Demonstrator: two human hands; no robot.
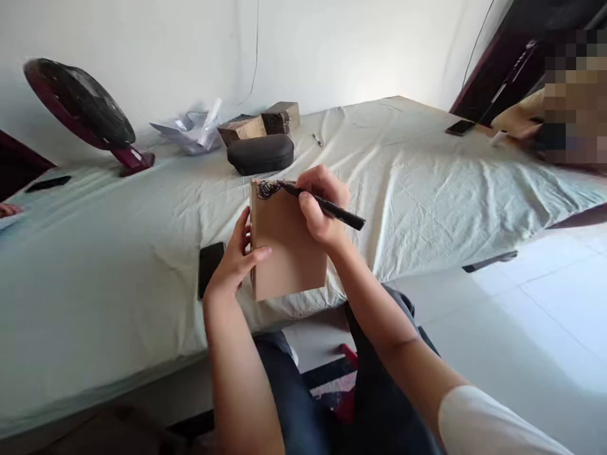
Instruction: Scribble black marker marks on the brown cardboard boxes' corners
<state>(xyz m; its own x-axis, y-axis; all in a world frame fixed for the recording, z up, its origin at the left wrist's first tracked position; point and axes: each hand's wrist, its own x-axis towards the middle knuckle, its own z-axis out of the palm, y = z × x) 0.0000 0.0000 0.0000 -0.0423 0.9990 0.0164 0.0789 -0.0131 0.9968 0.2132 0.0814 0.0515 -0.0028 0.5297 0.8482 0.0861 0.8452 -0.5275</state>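
Observation:
A brown cardboard box (289,246) lies near the front edge of the cloth-covered table, with dark scribbled loops (268,189) at its far left corner. My right hand (326,201) is closed around a black marker pen (339,213), its tip at the right side of the scribble. On the box's left side, my left hand (239,256) grips it, thumb on the top face and fingers against the side. Beside that hand lies a black phone (210,268), partly covered by it.
Behind the box sit a black hard case (260,154), taped cardboard boxes (281,117) and crumpled clear plastic (192,131). A fan (85,104) stands back left, a small pen (317,140) lies behind, and a phone (459,127) is far right. Another person's hand (9,210) shows at the left edge.

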